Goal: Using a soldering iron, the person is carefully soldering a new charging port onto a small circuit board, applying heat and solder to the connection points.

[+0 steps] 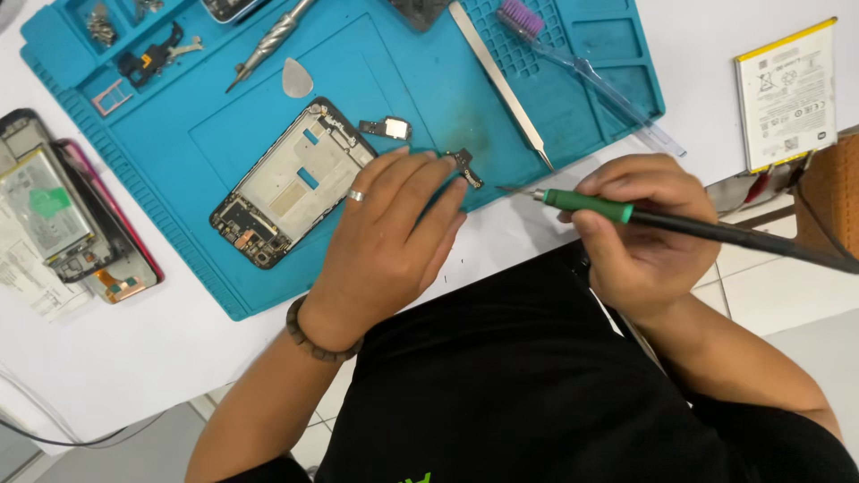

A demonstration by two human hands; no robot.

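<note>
The left hand (389,234) lies palm down on the near edge of the blue work mat (179,170), fingers stretched and loosely spread, with the fingertips (445,162) pressing on a small dark circuit board (467,166); it pins the board rather than gripping it. A ring sits on one finger and a bead bracelet (313,340) circles the wrist. The right hand (637,234) is closed around a soldering iron (626,213) with a green grip and black handle, held like a pen, its metal tip pointing left toward the small board and stopping just short of it, though whether tip and board touch is hard to tell from this angle. On the mat just left of the left hand lies an opened phone frame (291,183), and a small metal part (386,128) sits above the fingers. Tweezers (501,85) and a purple-bristled brush (573,63) lie on the mat further up, with a screwdriver (268,40) and a grey pick (297,79) nearby. A second dismantled phone (63,210) rests on the white table (107,358) to the left, and a flat battery (787,94) lies to the right.
</note>
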